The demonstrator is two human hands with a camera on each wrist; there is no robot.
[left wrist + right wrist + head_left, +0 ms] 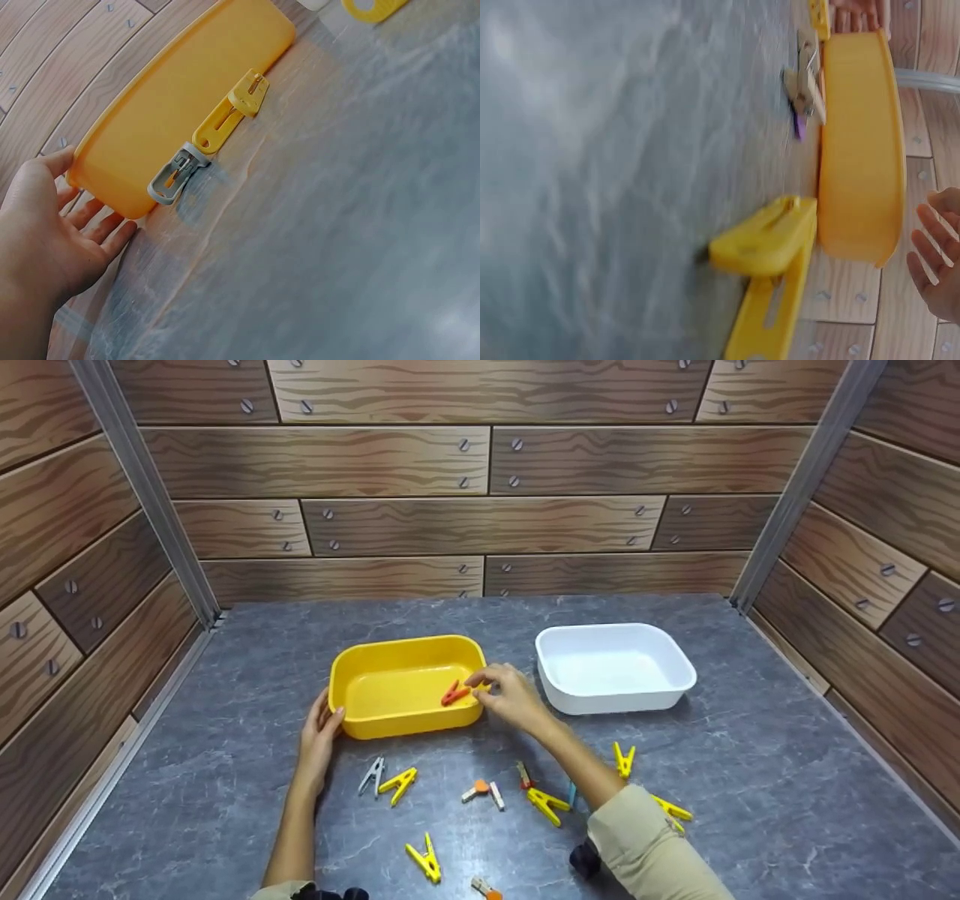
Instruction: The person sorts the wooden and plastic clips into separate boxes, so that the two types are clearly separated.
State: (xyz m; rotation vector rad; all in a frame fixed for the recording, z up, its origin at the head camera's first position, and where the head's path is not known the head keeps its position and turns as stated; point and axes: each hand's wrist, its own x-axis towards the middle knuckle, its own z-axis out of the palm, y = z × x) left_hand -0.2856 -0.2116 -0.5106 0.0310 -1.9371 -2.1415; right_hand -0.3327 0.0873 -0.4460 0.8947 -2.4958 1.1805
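Note:
A yellow tub (405, 725) stands on the grey tabletop. At its left end my left hand (318, 735) holds it, thumb at the rim and fingers along the outer wall; the left wrist view shows this hand (56, 232) at the tub's corner. My right hand (512, 697) is over the tub's right rim, its fingertips close to a red clothespin (454, 694) inside. In the right wrist view the fingers of the right hand (939, 251) are spread and bent loosely, with nothing between them.
A white tub (615, 703) stands to the right. In front lie a grey clothespin (372, 775), several yellow clothespins (399, 784) and small wooden ones (475, 790) with coloured parts. Some lie beside the right forearm. Wood-patterned walls (390, 525) enclose the table.

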